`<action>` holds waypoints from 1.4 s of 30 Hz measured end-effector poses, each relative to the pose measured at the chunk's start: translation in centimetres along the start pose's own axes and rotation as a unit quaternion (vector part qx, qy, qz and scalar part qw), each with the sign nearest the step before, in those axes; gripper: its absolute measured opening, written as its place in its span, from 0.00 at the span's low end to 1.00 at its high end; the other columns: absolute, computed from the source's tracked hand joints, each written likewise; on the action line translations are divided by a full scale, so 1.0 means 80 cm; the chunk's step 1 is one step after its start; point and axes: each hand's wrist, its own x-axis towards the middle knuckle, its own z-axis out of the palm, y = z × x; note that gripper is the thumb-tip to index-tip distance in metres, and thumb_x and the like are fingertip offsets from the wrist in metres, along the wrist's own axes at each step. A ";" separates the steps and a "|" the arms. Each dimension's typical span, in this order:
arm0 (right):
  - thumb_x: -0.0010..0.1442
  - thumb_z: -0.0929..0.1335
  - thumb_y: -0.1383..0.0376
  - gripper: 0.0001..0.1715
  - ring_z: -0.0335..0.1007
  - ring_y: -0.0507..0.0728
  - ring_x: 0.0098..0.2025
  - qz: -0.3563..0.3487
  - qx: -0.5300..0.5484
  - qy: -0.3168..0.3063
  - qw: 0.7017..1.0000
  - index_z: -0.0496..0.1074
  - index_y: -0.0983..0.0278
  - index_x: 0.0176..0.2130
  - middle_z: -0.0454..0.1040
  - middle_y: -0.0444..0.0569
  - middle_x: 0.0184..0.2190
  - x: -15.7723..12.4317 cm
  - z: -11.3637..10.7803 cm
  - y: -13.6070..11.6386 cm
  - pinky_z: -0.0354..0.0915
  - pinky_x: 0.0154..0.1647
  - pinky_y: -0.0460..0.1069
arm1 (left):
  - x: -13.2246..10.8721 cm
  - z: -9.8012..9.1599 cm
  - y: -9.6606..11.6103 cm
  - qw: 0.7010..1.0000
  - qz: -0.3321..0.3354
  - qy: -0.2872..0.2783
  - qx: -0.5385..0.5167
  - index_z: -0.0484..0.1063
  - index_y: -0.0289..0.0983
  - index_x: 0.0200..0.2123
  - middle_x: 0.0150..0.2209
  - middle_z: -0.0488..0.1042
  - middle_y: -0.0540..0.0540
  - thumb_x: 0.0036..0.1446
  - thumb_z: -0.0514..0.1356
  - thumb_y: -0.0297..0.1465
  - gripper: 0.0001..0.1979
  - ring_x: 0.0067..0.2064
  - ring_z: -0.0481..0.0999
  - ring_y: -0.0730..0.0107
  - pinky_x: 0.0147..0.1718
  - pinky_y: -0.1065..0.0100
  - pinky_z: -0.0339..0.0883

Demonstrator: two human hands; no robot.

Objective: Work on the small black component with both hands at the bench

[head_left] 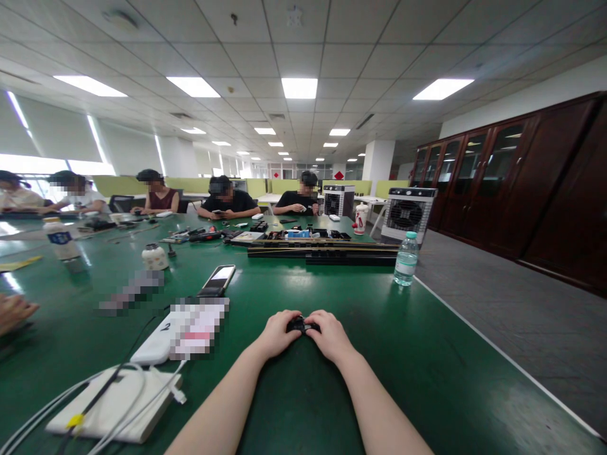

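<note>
Centrally, in the head view: one small black object (298, 325), its kind too small to tell, is being held between two bare hands over the bench (294, 287), well in from the right edge. Left hand (279, 330): thumb and fingers are pressing on the object's left end, the grip clamped on it. Right hand (328, 333): thumb and fingers are pinching the right end, the grip likewise clamped.

Left of the forearms: one white slab (111, 407) is lying flat, white cables (137, 385) crossing it. Just beyond, one white power bank (156, 338) marked "2" is lying beside a blurred pale item (199, 328); one phone (217, 281) is lying past these. One squat jar (154, 258) and one white bottle with a blue label (61, 237) are standing farther left.

Right edge: one clear water bottle (405, 260) with a teal cap is standing upright close to it. Toward the far edge: long black bars (351, 258) are lying crosswise, assorted tools and small parts (206, 234) spreading behind and to their left. Several people (229, 203) are sitting along the far side; another person's hand (15, 313) is showing at the left.
</note>
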 end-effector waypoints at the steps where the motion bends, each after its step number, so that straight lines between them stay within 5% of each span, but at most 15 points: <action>1: 0.52 0.67 0.67 0.12 0.65 0.58 0.47 0.001 0.003 -0.001 1.000 0.75 0.56 0.38 0.73 0.46 0.43 0.000 0.000 0.000 0.59 0.50 0.53 | 0.000 0.000 0.000 1.000 0.000 0.000 0.000 0.68 0.39 0.49 0.47 0.72 0.45 0.48 0.60 0.28 0.22 0.48 0.70 0.61 0.50 0.63 0.61; 26: 0.46 0.69 0.67 0.13 0.68 0.59 0.45 0.043 0.033 0.002 0.999 0.75 0.55 0.35 0.76 0.43 0.39 -0.001 0.003 0.002 0.60 0.48 0.53 | -0.001 0.003 -0.003 1.000 0.012 0.007 0.015 0.68 0.40 0.49 0.46 0.73 0.45 0.50 0.59 0.30 0.21 0.48 0.70 0.61 0.49 0.62 0.61; 34: 0.44 0.68 0.70 0.23 0.69 0.58 0.45 0.057 0.107 -0.005 0.993 0.73 0.57 0.42 0.76 0.45 0.41 -0.001 0.000 0.009 0.61 0.50 0.53 | -0.001 0.004 -0.004 1.000 0.018 0.006 0.019 0.67 0.38 0.50 0.49 0.70 0.43 0.51 0.58 0.30 0.21 0.50 0.69 0.60 0.51 0.62 0.60; 42: 0.45 0.67 0.70 0.21 0.69 0.58 0.45 0.069 0.148 -0.009 0.987 0.72 0.60 0.42 0.75 0.47 0.41 0.002 0.004 0.019 0.61 0.50 0.53 | -0.001 0.004 -0.006 1.000 0.008 0.008 0.012 0.64 0.37 0.53 0.51 0.69 0.42 0.49 0.58 0.29 0.25 0.51 0.68 0.59 0.52 0.60 0.60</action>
